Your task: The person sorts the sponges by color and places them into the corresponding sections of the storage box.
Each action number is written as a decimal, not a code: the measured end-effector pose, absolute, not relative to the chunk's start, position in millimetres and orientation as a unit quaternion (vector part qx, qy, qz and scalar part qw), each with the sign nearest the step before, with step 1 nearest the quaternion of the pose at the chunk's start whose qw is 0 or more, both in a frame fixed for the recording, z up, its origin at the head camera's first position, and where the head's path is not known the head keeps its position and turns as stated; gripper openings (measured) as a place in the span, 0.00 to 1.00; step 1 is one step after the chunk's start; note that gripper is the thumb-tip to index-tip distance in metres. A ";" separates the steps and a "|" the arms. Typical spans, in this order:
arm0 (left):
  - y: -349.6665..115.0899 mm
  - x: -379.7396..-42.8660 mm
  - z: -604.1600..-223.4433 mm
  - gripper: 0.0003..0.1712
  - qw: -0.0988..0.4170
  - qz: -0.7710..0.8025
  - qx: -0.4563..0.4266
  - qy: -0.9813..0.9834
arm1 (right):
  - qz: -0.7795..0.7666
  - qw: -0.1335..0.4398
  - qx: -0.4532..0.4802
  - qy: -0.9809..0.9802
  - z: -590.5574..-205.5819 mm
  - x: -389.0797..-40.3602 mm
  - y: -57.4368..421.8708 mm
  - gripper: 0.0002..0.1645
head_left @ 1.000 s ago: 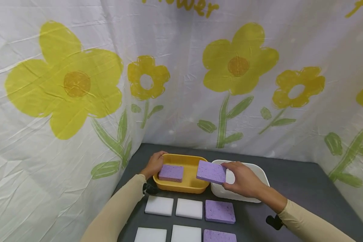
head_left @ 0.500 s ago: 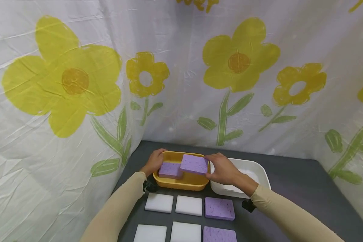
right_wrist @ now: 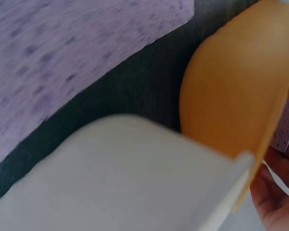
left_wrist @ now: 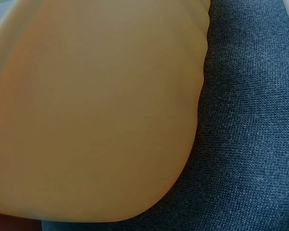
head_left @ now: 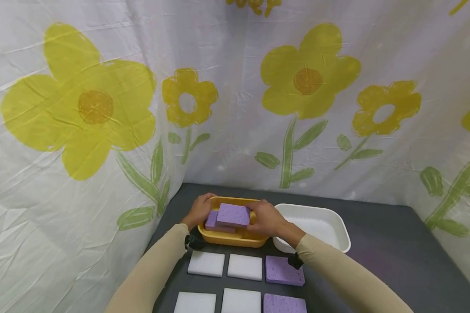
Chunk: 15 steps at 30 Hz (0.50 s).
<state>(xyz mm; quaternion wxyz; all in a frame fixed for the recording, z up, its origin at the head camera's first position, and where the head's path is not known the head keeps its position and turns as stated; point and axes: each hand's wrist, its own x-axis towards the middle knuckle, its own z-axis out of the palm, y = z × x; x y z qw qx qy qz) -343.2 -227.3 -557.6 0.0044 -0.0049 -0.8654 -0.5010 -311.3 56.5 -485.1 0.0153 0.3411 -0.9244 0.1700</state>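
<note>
My right hand (head_left: 267, 217) pinches a purple sponge (head_left: 234, 214) by its right end, over the inside of a yellow tray (head_left: 233, 239). Another purple sponge (head_left: 212, 224) lies in the tray's left part, partly covered by the held one in the head view. At the tray's left end, my left hand (head_left: 199, 211) grips the rim. The left wrist view is mostly filled by the tray's outer wall (left_wrist: 96, 120). In the right wrist view, the right hand's fingers (right_wrist: 279, 197) show at the edge beside the held sponge (right_wrist: 284, 127).
A white tray (head_left: 330, 226) stands to the right, close beside the yellow one. In front lie white sponges (head_left: 206, 264) in two rows, with purple sponges (head_left: 280, 271) on their right, partly under my right forearm. A flower-printed curtain (head_left: 235, 165) closes off the dark table's back.
My right hand has carried the purple sponge leftward from above the white tray's edge into the yellow tray, over the other sponge. The left hand stays at the rim.
</note>
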 end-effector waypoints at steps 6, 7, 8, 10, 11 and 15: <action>-227.3 -341.1 -560.1 0.25 -0.001 -0.509 -0.008 -0.861 | 0.157 0.018 0.364 -0.918 -502.2 -316.4 43.2 0.23; -227.4 -340.8 -560.1 0.25 -0.001 -0.510 -0.008 -0.860 | 0.158 0.017 0.366 -0.917 -503.7 -316.8 41.4 0.23; -227.7 -340.8 -560.0 0.25 -0.001 -0.511 -0.008 -0.860 | 0.160 0.015 0.367 -0.916 -504.6 -317.0 39.7 0.22; -228.4 -341.2 -560.1 0.25 0.000 -0.511 -0.009 -0.860 | 0.166 0.009 0.364 -0.916 -505.8 -317.4 36.5 0.23; -228.5 -341.6 -559.8 0.25 0.001 -0.511 -0.009 -0.860 | 0.169 0.004 0.361 -0.917 -505.7 -317.7 34.8 0.23; -229.4 -343.7 -559.4 0.26 0.003 -0.512 -0.012 -0.859 | 0.178 -0.016 0.343 -0.922 -503.4 -320.9 26.8 0.22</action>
